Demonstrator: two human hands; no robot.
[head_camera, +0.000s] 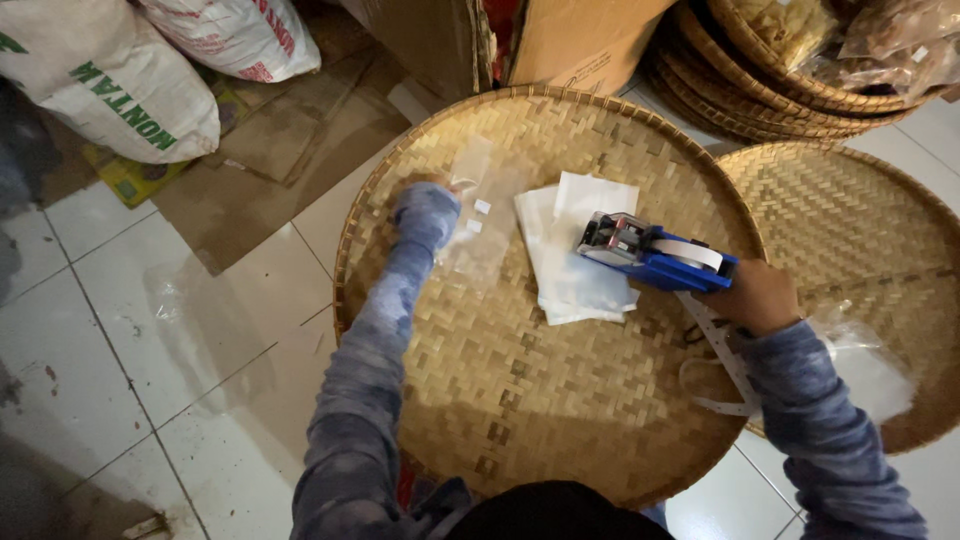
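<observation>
My right hand (760, 296) grips a blue label gun (655, 255) whose nose rests over a stack of clear plastic bags (575, 250) on a big round woven bamboo tray (520, 400). A white backing strip (722, 350) trails from the gun. My left hand (440, 185), mostly covered by its sleeve, reaches to the tray's far left and touches clear bags with small white labels (480, 215) lying there.
A second woven tray (860, 220) lies to the right with a clear plastic bag (870, 365) on it. More trays holding packets (800, 60) are stacked at the back right. White sacks (110, 80), cardboard boxes (560, 40) and flattened cardboard (270, 150) lie on the tiled floor.
</observation>
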